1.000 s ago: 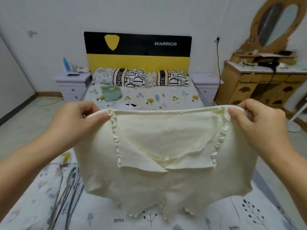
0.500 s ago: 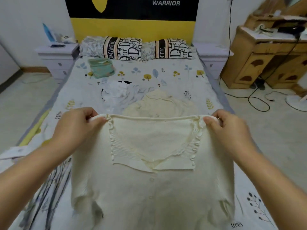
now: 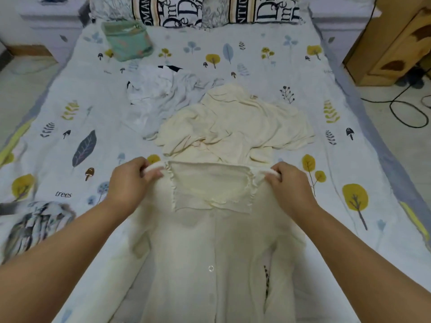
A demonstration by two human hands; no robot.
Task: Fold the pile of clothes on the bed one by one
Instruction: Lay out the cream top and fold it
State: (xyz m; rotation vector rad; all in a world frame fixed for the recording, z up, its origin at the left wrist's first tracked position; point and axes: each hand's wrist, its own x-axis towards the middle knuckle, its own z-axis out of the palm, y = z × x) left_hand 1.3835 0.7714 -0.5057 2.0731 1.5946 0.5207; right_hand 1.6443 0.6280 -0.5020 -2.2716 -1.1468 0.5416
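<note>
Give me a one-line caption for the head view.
Both hands, left hand and right hand, pinch a cream cardigan by its shoulders over the bed.

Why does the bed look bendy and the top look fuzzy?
In the head view, the wide-angle lens curves the bed edges; the cream cardigan is smeared by motion blur below the left hand and right hand; lighting is soft, without glare.

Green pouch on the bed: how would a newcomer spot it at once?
Start at the two lettered pillows at the bed's head. Just in front of the left one, near the bed's left edge, lies the green pouch. It is the only green, boxy item; the clothes nearby are loose white or cream.
</note>
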